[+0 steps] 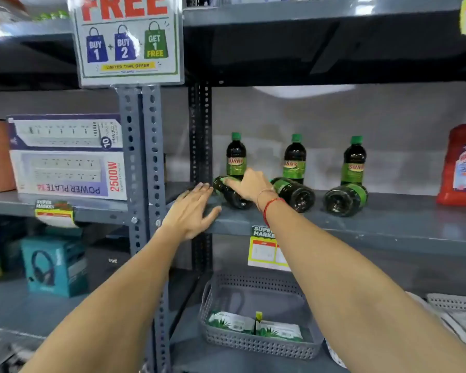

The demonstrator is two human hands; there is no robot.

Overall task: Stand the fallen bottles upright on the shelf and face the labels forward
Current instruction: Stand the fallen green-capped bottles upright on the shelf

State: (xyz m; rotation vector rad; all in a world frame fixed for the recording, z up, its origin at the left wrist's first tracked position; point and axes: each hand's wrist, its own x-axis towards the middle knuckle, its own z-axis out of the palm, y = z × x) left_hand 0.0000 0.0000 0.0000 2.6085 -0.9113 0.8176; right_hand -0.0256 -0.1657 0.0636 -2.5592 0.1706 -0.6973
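Note:
Three dark bottles with green caps and green labels stand upright at the back of the grey shelf (388,227): left (236,154), middle (294,157), right (354,160). In front of each lies a fallen bottle, base toward me: left (233,196), middle (296,193), right (345,200). My right hand (249,185) rests on top of the left fallen bottle, fingers laid over its label end; whether it grips is unclear. My left hand (191,211) lies flat and open on the shelf's front edge, just left of that bottle.
A perforated grey upright (143,157) stands left of the bottles, with a promo sign (127,39) above. Power-strip boxes (67,157) sit on the left shelf. A red bottle (460,165) stands far right. A grey basket (256,313) sits on the shelf below.

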